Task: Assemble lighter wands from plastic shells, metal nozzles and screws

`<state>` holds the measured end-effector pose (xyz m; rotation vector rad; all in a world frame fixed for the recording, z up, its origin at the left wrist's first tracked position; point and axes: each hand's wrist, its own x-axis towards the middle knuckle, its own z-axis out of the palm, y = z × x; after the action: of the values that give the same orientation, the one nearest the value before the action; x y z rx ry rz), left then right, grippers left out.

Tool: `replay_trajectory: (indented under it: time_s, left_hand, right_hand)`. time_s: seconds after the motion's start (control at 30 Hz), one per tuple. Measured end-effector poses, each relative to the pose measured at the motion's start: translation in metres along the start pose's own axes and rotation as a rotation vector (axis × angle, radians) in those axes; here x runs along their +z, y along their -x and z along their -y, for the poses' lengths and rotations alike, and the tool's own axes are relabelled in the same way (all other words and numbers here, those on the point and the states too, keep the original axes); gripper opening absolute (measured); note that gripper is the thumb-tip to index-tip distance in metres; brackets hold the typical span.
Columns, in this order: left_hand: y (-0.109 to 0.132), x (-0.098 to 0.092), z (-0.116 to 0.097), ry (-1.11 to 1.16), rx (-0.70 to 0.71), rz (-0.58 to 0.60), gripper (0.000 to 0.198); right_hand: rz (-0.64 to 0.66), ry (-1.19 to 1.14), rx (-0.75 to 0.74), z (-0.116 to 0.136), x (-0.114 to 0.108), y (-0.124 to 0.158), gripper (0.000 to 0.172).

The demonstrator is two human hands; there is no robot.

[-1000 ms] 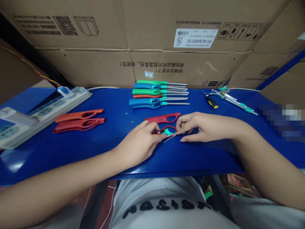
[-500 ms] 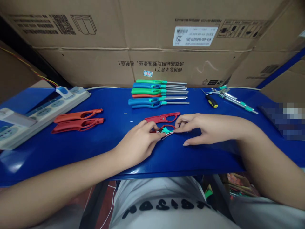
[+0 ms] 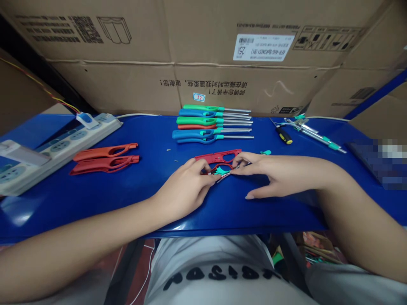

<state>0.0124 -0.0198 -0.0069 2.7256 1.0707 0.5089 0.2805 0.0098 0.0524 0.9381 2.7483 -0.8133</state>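
Observation:
My left hand (image 3: 187, 184) pinches the handle end of a red lighter shell half (image 3: 224, 166) with thumb and forefinger, hiding much of it. A green trigger piece (image 3: 220, 170) and thin wires sit along this shell, between my hands. From the other side my right hand (image 3: 270, 171) has thumb and forefinger closed on the lighter's inner parts at the trigger; its other fingers are partly hidden. A green tip (image 3: 266, 152) shows just behind that hand. Right behind both hands lies another red shell half (image 3: 219, 157), flat on the blue table (image 3: 127, 199).
Several assembled lighters (image 3: 199, 134) lie in a row at the back. Orange and red shells (image 3: 104, 164) rest at left beside a power strip (image 3: 60, 148). A screwdriver (image 3: 284, 135) and metal lighter tubes (image 3: 321, 137) lie back right. Cardboard (image 3: 127, 84) stands behind the table.
The green tip now shows behind my right hand, where it was hidden before. Both hands keep nearly the same place and grip. The view has shifted slightly.

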Motion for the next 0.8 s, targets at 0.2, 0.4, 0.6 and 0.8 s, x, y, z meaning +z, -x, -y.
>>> replay_trajectory:
  time_s: [0.2,0.4,0.6,0.8]
  left_hand:
    - [0.0,-0.002,-0.001,-0.045,0.011,0.008,0.032]
    - [0.0,-0.004,-0.004,-0.169,0.032,0.091,0.038]
    - [-0.002,-0.003,0.004,-0.099,0.049,0.02,0.033]
    - [-0.006,0.0,0.016,0.015,0.09,-0.064,0.027]
  right_hand:
    - [-0.075,-0.054,-0.023,-0.004,0.001,-0.004,0.055]
    - [-0.09,-0.04,-0.056,-0.004,-0.002,-0.005,0.047]
    - [-0.577,0.066,0.152,-0.045,-0.024,0.002,0.032]
    - [-0.977,0.281,0.876,-0.143,-0.029,0.032,0.029]
